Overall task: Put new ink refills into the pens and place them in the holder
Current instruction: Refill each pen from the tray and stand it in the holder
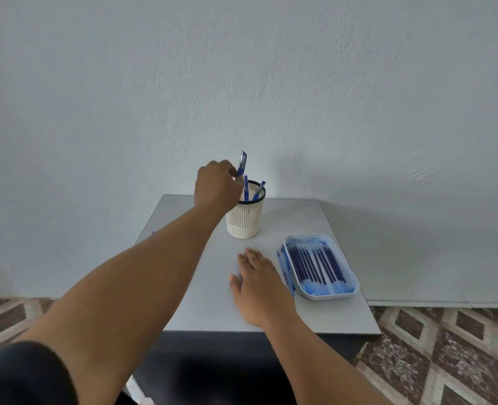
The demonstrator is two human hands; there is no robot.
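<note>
**Left hand at the holder with a pen; right hand flat on the worktop**

Left side: a dark sleeve [22, 372] covers the upper left arm, which reaches forward across the grey worktop [323, 320]. A small blue item shows at the worktop's left edge beside that forearm; it is too small to identify.

Left hand [216, 185]: raised above the left rim of the holder, fingers curled. Its grip is closed round a blue pen [243, 161], pinched at the fingertips, with the capped end standing upright above the hand. The pen's lower part is hidden behind the hand.

Centre: the cream slotted pen holder [245, 220] with a dark rim stands upright near the far edge of the worktop. Two more blue pens [258, 189] stand in it, one upright, one leaning right.

Right hand [258, 285]: palm down on the worktop in front of the holder, fingers straight and together, grip fully open, holding nothing.

Right side: a white tray [355, 283] holds a row of dark blue ink refills [317, 266] lying side by side. Blue pens [285, 267] lie on the worktop against the tray's left wall, just beside the right hand.
</note>
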